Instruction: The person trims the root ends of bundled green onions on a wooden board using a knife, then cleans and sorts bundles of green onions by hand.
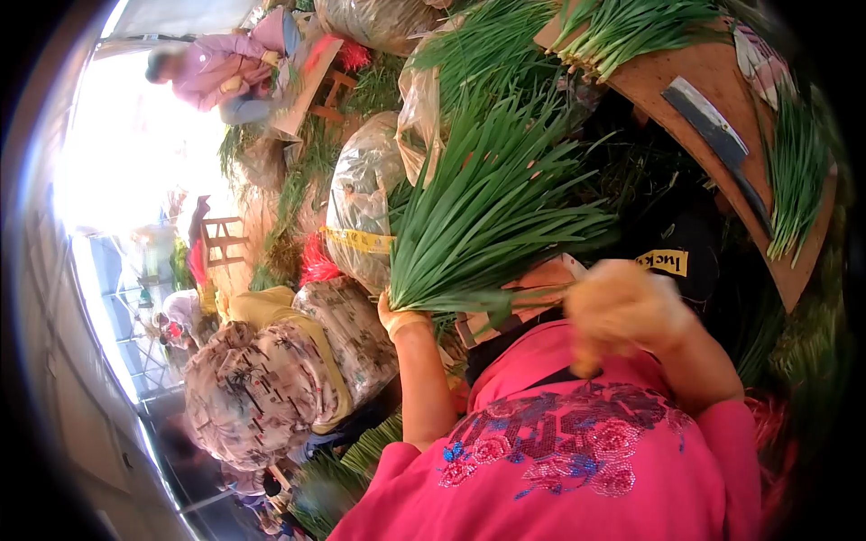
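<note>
My left hand [400, 317], in a pale yellowish glove, grips a fan-shaped bunch of long green chives [496, 216] by the gathered stem ends. The flat leaves spread up and to the right. In front of my pink shirt is my right hand [624, 311], in an orange-yellow glove, smeared by motion. It is apart from the bunch's base, and I cannot tell whether its fingers hold anything. A wide-bladed knife [708, 122] with a dark handle lies on the wooden board [667, 77] at the upper right.
More chives [622, 36] and a smaller bundle [798, 176] lie on the board. A stuffed clear plastic bag [361, 189] stands beyond my left hand. One person in a patterned top [262, 392] bends at the left; another in purple [221, 68] sits farther off, near a wooden stool [224, 242].
</note>
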Tool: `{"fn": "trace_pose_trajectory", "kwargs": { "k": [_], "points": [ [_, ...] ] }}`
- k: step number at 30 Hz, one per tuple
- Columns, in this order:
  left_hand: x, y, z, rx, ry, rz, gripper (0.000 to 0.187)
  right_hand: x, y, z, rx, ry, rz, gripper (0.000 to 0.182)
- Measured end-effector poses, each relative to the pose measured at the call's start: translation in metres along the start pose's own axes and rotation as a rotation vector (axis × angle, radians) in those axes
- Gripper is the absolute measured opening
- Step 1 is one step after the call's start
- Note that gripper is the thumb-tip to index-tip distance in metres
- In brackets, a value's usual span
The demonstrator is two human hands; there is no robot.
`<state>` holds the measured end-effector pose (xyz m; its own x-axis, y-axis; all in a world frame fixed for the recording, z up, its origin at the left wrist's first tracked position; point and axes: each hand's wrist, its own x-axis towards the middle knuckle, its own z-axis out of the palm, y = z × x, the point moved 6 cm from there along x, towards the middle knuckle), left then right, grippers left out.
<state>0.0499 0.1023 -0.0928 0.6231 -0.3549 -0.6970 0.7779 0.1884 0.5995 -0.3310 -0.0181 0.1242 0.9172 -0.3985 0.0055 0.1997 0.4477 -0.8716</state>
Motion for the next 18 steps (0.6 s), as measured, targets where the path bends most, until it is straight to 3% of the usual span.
{"fn": "trace_pose_trajectory", "kwargs": {
  "k": [2, 4, 6, 8, 9, 10, 12, 14, 18],
  "points": [
    [0.001, -0.001, -0.001, -0.028, 0.005, -0.008, 0.039, -0.035, -0.027, -0.022, -0.131, 0.094, -0.598, 0.019],
    [0.000, -0.004, 0.004, -0.035, -0.014, -0.021, 0.040, -0.051, -0.038, -0.045, -0.592, 0.421, -0.089, 0.012],
    [0.004, -0.004, 0.003, 0.005, -0.048, -0.036, 0.048, -0.046, -0.059, -0.056, -1.292, 0.785, -0.327, 0.009],
    [-0.003, -0.001, 0.010, 0.038, -0.056, -0.028, 0.048, -0.043, -0.072, -0.051, -1.533, 0.925, -0.500, 0.012],
    [-0.003, 0.002, 0.010, 0.044, -0.047, -0.003, 0.047, -0.039, -0.065, -0.064, -1.279, 0.832, -0.493, 0.014],
    [-0.003, 0.004, 0.010, 0.051, -0.038, 0.021, 0.047, -0.031, -0.057, -0.066, -1.262, 0.816, -0.397, 0.024],
    [-0.005, 0.007, 0.012, 0.062, -0.030, 0.050, 0.045, -0.007, -0.022, -0.071, -1.524, 0.692, 0.274, 0.038],
    [-0.008, 0.009, 0.014, 0.063, -0.033, 0.064, 0.044, 0.017, 0.027, -0.072, -1.604, 0.369, 0.424, 0.046],
    [-0.014, 0.011, 0.015, -0.016, -0.078, 0.058, 0.031, 0.033, 0.077, -0.076, -1.463, 0.306, 0.609, 0.038]
  ]
}}
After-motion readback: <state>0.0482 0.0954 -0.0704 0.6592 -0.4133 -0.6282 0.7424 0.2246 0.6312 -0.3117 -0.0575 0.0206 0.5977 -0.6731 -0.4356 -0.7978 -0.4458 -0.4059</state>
